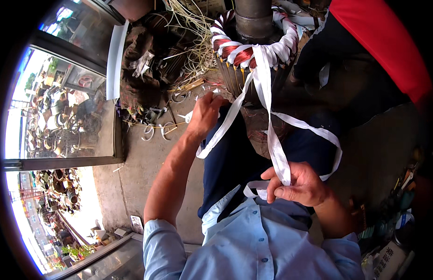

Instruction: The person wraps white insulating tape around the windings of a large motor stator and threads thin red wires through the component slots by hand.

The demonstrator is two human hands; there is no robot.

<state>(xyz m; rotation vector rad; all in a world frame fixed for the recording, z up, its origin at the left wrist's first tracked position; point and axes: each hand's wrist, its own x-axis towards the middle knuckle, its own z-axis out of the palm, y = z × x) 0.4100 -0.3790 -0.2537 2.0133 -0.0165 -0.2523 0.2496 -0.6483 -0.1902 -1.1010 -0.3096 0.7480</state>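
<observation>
A motor stator (235, 79) stands upright in front of me. Its ring of red-brown copper windings (243, 57) is partly wrapped in white cloth tape (277, 51). From the wrapped front a long tape strip (272, 135) runs down to my right hand (300, 184), which pinches it between thumb and fingers near my shirt. Other lengths of the tape loop out to the left and right over my dark trousers. My left hand (207, 112) is beside my knee, left of the stator, fingers curled inward; what they hold, if anything, is hidden.
A dark metal cylinder (254, 21) rises from the stator's middle. Behind it lie tangled pale strands (193, 42); brown cloth (139, 70) and curled scraps (165, 130) are at the left. Another person's red garment (384, 42) and dark-clothed leg are close at the right. Glass-paned frames (85, 163) border the left.
</observation>
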